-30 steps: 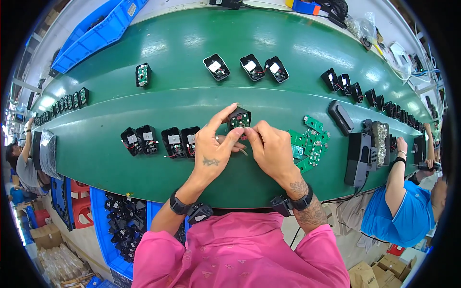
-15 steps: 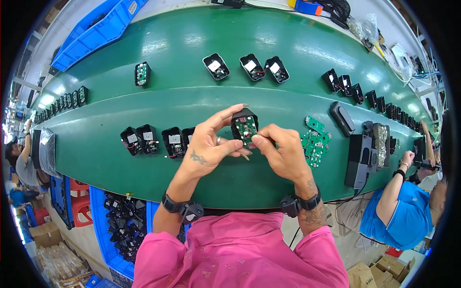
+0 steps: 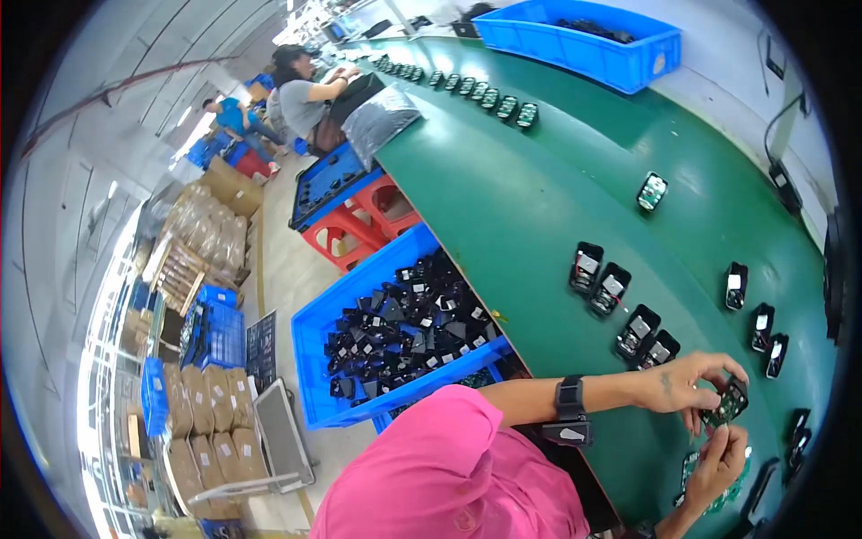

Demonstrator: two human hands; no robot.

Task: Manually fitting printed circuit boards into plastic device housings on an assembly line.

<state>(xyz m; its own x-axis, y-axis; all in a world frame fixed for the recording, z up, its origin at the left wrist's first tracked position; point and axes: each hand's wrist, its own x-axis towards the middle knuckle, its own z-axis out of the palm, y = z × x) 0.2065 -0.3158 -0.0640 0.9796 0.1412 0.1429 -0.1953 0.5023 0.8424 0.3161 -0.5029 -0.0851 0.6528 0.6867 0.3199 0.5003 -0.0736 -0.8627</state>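
Observation:
At the lower right, my left hand [image 3: 687, 384] is closed round a small black plastic housing [image 3: 741, 393]. A green circuit board [image 3: 726, 409] sits in the housing's open face. My right hand [image 3: 723, 460] is closed, its thumb and fingertips pinching at the board's near edge; the exact contact is too small to make out. Loose green circuit boards [image 3: 690, 465] lie beside and partly behind the right hand. Just left of my left hand, an open black housing [image 3: 663, 349] rests on the green table, with another housing [image 3: 638, 329] alongside.
A blue crate [image 3: 310, 359] full of black parts stands against the table edge [image 3: 462, 274]. Further housings with boards [image 3: 527, 115] line the far table. A blue bin [image 3: 575, 40] stands at the back. Another person [image 3: 310, 99] sits farther along, near red stools [image 3: 346, 234].
The view has swung to the left, so the crate and aisle now fill more of it and my hands appear at lower right. Both hands stay on the housing and board.

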